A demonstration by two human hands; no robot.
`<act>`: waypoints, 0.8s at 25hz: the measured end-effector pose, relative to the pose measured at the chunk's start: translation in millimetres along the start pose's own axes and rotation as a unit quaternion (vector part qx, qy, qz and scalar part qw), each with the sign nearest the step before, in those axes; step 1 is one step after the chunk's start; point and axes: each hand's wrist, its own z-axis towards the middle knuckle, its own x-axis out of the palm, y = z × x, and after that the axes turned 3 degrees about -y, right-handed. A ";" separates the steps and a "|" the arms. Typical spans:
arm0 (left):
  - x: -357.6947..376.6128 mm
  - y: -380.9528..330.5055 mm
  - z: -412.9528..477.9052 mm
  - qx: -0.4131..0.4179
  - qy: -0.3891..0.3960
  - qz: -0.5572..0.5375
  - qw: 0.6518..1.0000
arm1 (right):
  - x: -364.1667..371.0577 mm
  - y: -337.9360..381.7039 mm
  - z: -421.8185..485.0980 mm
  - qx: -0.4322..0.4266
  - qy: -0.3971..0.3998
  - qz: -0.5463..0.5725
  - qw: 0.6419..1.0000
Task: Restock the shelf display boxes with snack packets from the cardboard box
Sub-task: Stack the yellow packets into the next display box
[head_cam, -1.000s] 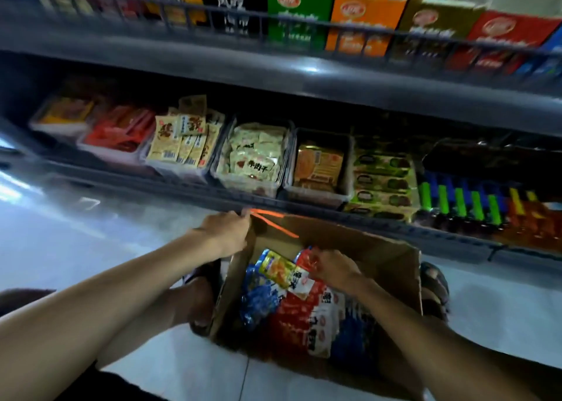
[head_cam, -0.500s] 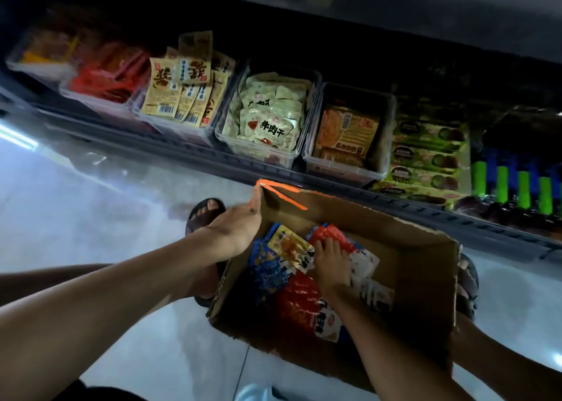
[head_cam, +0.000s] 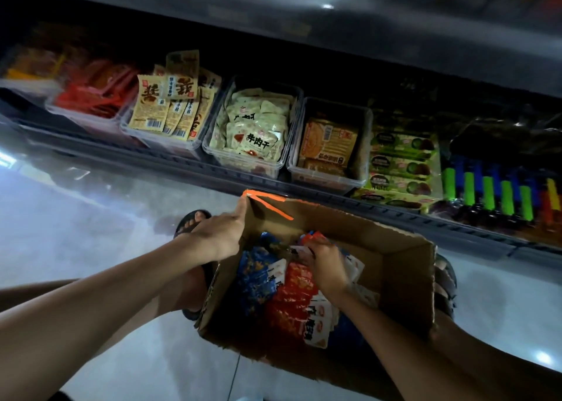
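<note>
Left hand (head_cam: pixel 220 236) grips orange-taped corner of brown cardboard box (head_cam: pixel 404 279) below the shelf edge (head_cam: pixel 182 169). Right hand (head_cam: pixel 327 265) inside pinches red-and-white snack packets (head_cam: pixel 313 238); right half of box bare. Clear plastic display box (head_cam: pixel 213 140) packets read 牛肉干.

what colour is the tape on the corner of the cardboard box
Bright orange tape, seen in the head view on the cardboard box.

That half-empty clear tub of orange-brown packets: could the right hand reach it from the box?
Probably yes. The tub is open-topped and sits just beyond the cardboard box; nothing stands between it and the right hand, which grips snack packets.
</note>
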 end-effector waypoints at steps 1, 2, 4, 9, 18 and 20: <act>-2.7 0.8 -1.1 0.015 0.003 0.035 0.999 | -14.8 3.0 -2.1 -0.001 -0.006 0.025 1.000; -7.1 -4.0 -3.7 0.029 -0.007 0.058 0.998 | -32.7 7.3 -4.9 0.002 -0.025 0.045 0.999; -25.4 -18.3 -8.7 0.057 -0.021 0.052 0.997 | -74.7 21.9 -6.7 -0.011 -0.052 0.075 0.996; -91.3 -77.2 -54.8 0.193 0.032 -0.225 0.955 | -213.5 87.8 -38.5 -0.052 -0.124 0.154 0.979; -172.2 -135.5 -122.2 0.281 0.057 -0.503 0.815 | -338.9 136.1 -70.1 -0.028 -0.235 0.396 0.887; -181.0 -141.3 -123.8 0.305 0.009 -0.498 0.812 | -340.2 133.4 -68.3 0.001 -0.218 0.446 0.868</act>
